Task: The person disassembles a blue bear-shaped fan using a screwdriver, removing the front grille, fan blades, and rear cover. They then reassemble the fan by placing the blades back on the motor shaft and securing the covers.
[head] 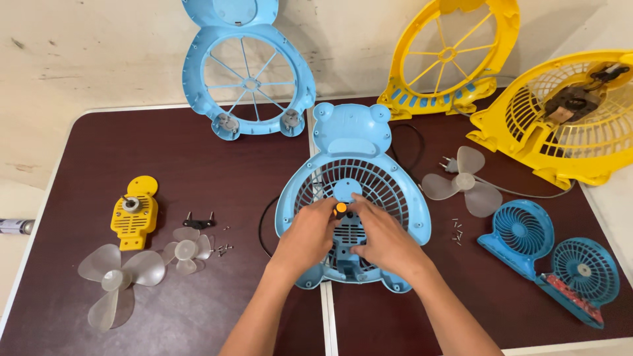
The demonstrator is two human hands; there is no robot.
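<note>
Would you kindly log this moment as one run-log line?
left hand: on orange knob | right hand: on blue fan grille | loose clear blade on dark table
</note>
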